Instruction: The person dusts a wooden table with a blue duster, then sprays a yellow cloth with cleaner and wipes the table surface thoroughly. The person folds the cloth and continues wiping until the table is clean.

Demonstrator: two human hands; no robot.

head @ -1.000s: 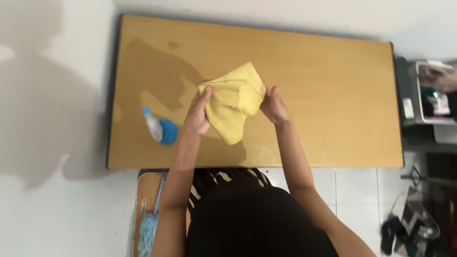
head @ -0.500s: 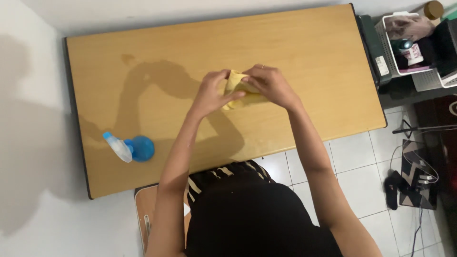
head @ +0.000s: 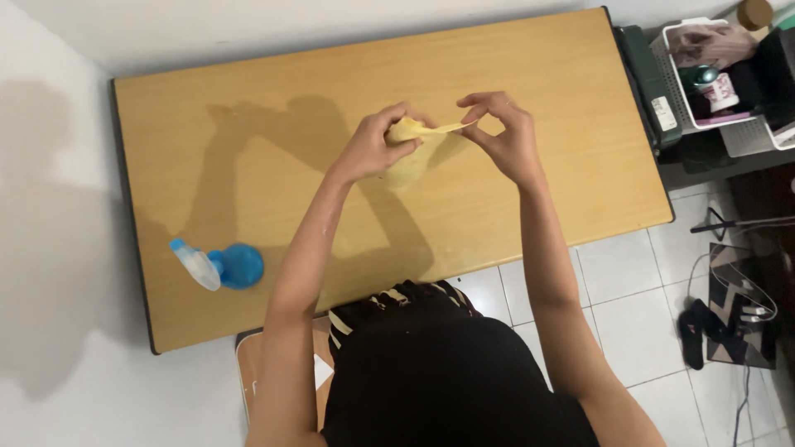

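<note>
1. A wooden table [head: 248, 99] fills most of the view, with a dark edge along its left side.
2. A blue spray bottle [head: 222, 266] lies on its side near the table's near left corner.
3. A white basket [head: 749, 132] of small items stands on a dark shelf to the far right.
4. White floor tiles [head: 629, 290] show at the near right.
5. Dark sandals [head: 700, 331] and cables lie on those tiles.
</note>
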